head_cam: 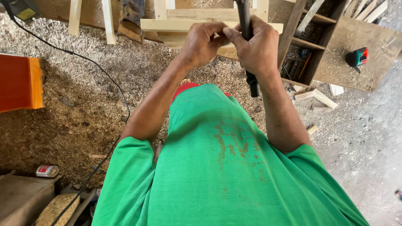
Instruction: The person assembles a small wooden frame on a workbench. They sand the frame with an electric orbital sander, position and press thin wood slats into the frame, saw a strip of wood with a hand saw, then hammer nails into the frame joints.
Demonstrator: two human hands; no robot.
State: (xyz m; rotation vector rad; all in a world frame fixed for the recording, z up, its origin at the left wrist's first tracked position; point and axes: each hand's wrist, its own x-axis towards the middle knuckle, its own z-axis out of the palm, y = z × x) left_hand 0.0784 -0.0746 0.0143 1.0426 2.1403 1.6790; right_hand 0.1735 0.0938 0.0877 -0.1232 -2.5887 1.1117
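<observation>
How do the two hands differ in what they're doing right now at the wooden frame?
The right hand is wrapped around a black tool handle that stands upright; the left hand holds no handle, its fingers pinched against the pale wooden frame beside it. The right hand sits slightly nearer the camera; the left is a little farther. Both are raised, close together and touching.

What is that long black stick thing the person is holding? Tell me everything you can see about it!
The black tool handle is long, slim and round, dark and smooth, maybe rubber or plastic. It stands nearly upright, running from the picture's top edge down past the wrist. The right hand is wrapped around its middle, hiding that part, and the left hand presses against the right one beside it. Its top is cut off from view, so its working end cannot be seen. Behind it lies a pale wooden frame.
</observation>
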